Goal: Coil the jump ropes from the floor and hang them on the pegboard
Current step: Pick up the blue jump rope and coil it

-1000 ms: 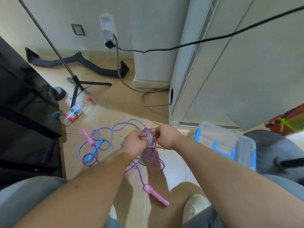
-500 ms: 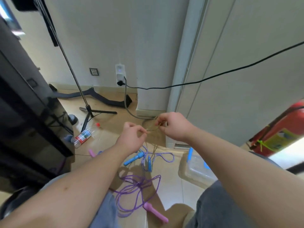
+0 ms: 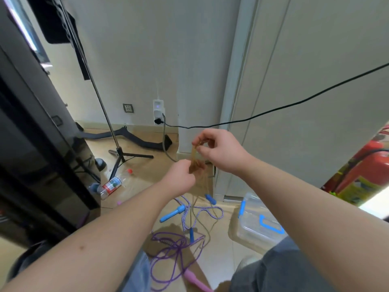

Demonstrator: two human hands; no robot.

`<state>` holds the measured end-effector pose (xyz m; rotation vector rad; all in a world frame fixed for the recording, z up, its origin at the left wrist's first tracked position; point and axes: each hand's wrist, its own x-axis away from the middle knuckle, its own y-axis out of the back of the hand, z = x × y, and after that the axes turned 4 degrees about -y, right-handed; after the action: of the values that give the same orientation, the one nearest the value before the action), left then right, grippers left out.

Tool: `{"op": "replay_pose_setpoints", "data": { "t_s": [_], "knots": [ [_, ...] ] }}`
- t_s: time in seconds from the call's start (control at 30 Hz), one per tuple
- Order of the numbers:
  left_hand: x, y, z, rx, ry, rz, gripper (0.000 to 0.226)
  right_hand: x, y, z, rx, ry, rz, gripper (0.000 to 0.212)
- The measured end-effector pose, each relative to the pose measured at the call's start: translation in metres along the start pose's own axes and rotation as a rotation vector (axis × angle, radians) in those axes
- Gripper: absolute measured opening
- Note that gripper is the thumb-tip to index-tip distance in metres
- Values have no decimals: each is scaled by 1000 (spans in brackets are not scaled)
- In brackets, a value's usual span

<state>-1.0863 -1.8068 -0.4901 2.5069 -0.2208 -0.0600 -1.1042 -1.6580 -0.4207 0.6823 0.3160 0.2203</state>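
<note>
A thin tan rope (image 3: 194,161) stretches between my hands at chest height. My right hand (image 3: 219,151) pinches its upper end. My left hand (image 3: 182,175) grips a bunch of it lower down, and loose strands hang from there to the floor. Below lie a purple rope (image 3: 174,256) with a pink handle (image 3: 196,280) and a blue-and-white braided rope (image 3: 200,209) with blue handles (image 3: 172,212). No pegboard is in view.
A clear plastic box with blue latches (image 3: 259,224) sits on the floor at right. A tripod stand (image 3: 120,153), a plastic bottle (image 3: 113,183) and a dark cabinet (image 3: 37,154) are at left. A black cable (image 3: 294,103) crosses mid-air. A red extinguisher (image 3: 364,169) stands far right.
Both hands rose from the floor pile, leaving the purple rope there. They now hold a tan rope higher up, right hand above the left. The view tilted upward.
</note>
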Motion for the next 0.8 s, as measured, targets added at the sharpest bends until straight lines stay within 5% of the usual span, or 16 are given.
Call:
{"op": "replay_pose_setpoints", "data": {
  "t_s": [0.1, 0.27, 0.4, 0.67, 0.8],
  "knots": [
    [-1, -2, -4, 111, 32, -27, 17, -2, 8, -5, 23, -8, -63, 22],
    [-5, 7, -13, 278, 47, -100, 17, -7, 12, -12, 63, -112, -111, 57],
    [-9, 13, -8, 399, 85, -178, 20, -10, -4, -23, 46, -229, -92, 58],
    [-32, 23, -7, 508, 36, -214, 23, -13, -33, -51, 57, -332, 528, 25],
    [-45, 26, -1, 659, 79, -224, 24, -23, -46, -65, 205, -290, 608, 19]
  ]
}}
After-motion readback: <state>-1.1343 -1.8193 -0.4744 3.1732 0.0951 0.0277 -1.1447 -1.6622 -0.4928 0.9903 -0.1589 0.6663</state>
